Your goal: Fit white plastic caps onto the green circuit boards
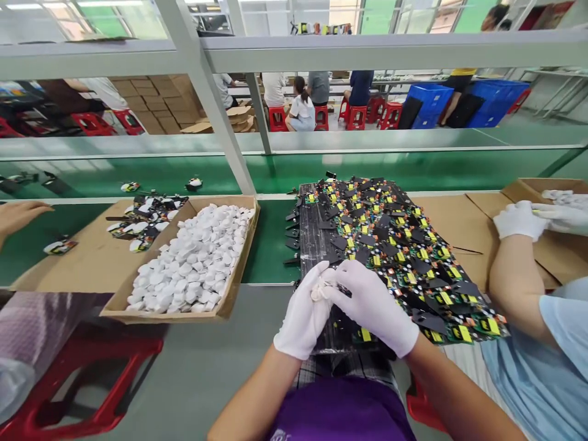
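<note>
My left hand (305, 309) and my right hand (367, 300), both in white gloves, meet over the near left part of a black board (316, 236). The fingers of both are curled and pressed together at one spot. Something whitish shows between them, but I cannot make out whether it is a small part or bunched glove cloth. Rows of green circuit boards (404, 257) with yellow components and black flaps cover most of the black board. To the left of my hands, a cardboard tray (229, 300) holds a heap of small white rounded pieces (193, 263).
Left of the tray, assembled pieces (147, 217) lie piled on cardboard (87, 257), near a co-worker's bare hand (22, 217). At right, another co-worker's gloved hand (519, 220) is over a cardboard box (546, 184). A green conveyor belt (367, 165) runs behind a metal post (225, 116).
</note>
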A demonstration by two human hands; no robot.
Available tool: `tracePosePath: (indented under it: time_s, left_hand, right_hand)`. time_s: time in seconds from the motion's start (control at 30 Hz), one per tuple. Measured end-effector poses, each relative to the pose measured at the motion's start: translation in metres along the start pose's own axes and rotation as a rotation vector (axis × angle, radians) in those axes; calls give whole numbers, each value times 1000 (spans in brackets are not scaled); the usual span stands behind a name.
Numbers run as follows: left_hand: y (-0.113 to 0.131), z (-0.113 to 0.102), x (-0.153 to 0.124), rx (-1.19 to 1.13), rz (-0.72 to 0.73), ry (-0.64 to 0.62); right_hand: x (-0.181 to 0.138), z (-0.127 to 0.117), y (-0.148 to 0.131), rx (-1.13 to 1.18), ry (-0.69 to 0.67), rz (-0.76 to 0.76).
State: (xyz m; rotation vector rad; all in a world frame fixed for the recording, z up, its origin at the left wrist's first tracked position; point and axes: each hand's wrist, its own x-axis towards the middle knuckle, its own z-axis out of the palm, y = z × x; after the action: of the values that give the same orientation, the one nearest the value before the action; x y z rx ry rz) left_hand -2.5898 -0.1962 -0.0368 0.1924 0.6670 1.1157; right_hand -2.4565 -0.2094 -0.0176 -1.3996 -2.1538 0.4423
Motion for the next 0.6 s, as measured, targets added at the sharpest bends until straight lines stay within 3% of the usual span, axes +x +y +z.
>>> tracePosePath:
  time_s: [0.17,0.3,0.37,0.47,0.6]
  left_hand:
    - [3,-8,4,101,67,-142]
    - [19,-13,16,157,71,-179]
    - [33,-18,26,184,99,-136]
    - [48,-34,36,210,252,-38]
    - [42,-78,26,299,394,124]
  right_hand:
    - [21,1,-2,-92,-5,14]
    - [41,6,-8,18,16,29]
    - [48,6,-10,80,66,50]
    - [45,1,-7,154,171,72]
    - [15,-4,-3,228,185,164]
